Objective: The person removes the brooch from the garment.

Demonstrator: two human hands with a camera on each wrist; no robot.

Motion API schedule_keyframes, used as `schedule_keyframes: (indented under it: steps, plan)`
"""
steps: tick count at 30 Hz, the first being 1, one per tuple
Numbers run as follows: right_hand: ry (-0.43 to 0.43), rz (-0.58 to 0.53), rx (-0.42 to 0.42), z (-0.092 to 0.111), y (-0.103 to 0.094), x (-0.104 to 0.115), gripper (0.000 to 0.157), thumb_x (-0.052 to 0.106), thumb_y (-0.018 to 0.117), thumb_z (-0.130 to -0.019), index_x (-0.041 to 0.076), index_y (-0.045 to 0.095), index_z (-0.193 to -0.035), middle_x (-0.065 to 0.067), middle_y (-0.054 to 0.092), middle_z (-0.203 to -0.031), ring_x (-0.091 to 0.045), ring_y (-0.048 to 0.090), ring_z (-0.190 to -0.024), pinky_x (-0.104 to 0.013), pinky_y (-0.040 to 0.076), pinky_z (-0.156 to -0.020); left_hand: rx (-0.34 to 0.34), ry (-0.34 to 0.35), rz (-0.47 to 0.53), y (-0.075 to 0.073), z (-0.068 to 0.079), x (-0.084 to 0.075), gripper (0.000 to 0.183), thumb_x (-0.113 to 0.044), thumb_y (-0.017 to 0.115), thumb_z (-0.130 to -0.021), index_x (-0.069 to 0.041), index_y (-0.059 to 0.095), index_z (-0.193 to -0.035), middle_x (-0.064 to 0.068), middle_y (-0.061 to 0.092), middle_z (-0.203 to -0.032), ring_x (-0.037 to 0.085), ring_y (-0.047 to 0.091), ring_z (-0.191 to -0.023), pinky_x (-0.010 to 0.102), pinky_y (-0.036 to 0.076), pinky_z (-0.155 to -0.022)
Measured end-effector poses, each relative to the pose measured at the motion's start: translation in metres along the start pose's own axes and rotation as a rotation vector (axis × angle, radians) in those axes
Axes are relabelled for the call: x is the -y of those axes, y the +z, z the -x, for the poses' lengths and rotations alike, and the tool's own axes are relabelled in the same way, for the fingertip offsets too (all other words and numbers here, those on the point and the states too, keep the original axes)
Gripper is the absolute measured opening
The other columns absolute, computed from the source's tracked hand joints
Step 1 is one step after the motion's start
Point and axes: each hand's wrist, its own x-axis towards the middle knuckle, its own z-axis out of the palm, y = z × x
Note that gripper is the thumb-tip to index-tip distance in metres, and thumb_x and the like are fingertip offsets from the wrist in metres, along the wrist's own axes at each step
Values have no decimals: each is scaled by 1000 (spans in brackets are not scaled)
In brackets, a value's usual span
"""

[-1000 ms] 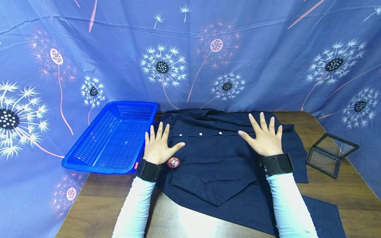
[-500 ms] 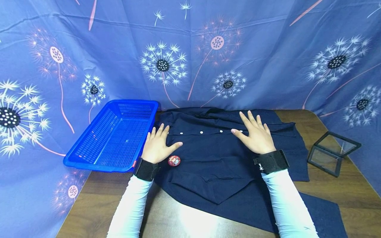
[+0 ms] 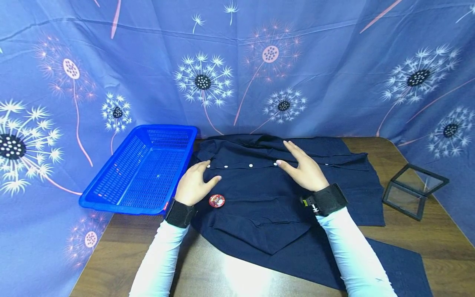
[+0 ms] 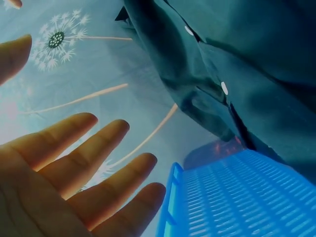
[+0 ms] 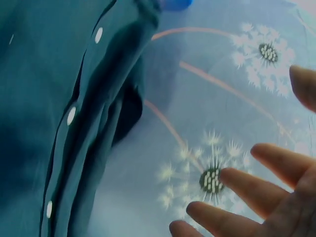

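Observation:
A dark navy shirt [image 3: 259, 189] with a row of white buttons lies spread over the table, its sleeve folds towards the front. My left hand [image 3: 193, 185] hovers over the shirt's left end, beside the blue basket, fingers relaxed and thumb apart. Over the shirt's right half is my right hand [image 3: 306, 170], palm turned inward, with fingers extended. Both wrist views show the fingers spread and holding nothing. Just below my left thumb, a round red badge [image 3: 217, 201] with a printed figure rests on the navy cloth.
A blue perforated plastic basket [image 3: 86, 199] stands at the left, touching the cloth's edge side. On the right is a hinged black frame with clear panels [image 3: 405, 208], standing open on the wooden table [image 3: 122, 251]. A blue dandelion-print curtain [image 3: 326, 82] hangs behind.
My right hand has moved left and turned its palm inward. My left hand has rotated slightly, its fingers drawing closer together. Shirt, badge and basket lie as before.

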Motion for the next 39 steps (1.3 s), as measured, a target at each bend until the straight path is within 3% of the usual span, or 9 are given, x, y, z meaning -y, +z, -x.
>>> schedule_keyframes:
  steps: [7, 15, 19, 27, 39]
  plan:
    - [-28, -149, -2, -6, 14, 15, 71, 44, 59, -96, 20, 29, -155, -15, 31, -159, -38, 41, -139, -54, 44, -105, 3, -1, 36, 3, 4, 3, 63, -46, 69, -87, -5, 58, -133, 16, 62, -130, 33, 57, -124, 48, 45, -104]
    - [-32, -256, -10, -14, 36, 31, 60, 33, 64, -95, 12, 44, -147, -16, 50, -144, -35, 53, -129, -49, 48, -102, 36, -4, 81, 9, 6, 8, 60, -42, 71, -87, -4, 59, -132, 16, 60, -131, 33, 56, -124, 47, 45, -104]
    - [-36, -289, 0, -17, 48, 38, 54, 32, 65, -94, 9, 50, -141, -15, 56, -138, -35, 59, -121, -48, 51, -98, 55, -9, 83, 12, 9, 9, 59, -40, 72, -86, -3, 60, -129, 17, 62, -124, 32, 61, -113, 47, 48, -97]
    - [-25, -310, 44, -22, 73, 49, 44, 30, 64, -95, 9, 58, -133, -13, 64, -127, -29, 67, -108, -45, 56, -87, 96, -20, 65, 18, 12, 12, 55, -40, 74, -84, 0, 64, -121, 15, 65, -115, 30, 63, -100, 45, 51, -89]
    - [-52, -365, 99, -27, 103, 60, 37, 25, 66, -93, 6, 64, -125, -14, 69, -114, -25, 70, -92, -36, 56, -79, 163, -55, 37, 24, 15, 18, 51, -37, 76, -82, 2, 67, -113, 17, 67, -106, 31, 64, -98, 45, 52, -88]
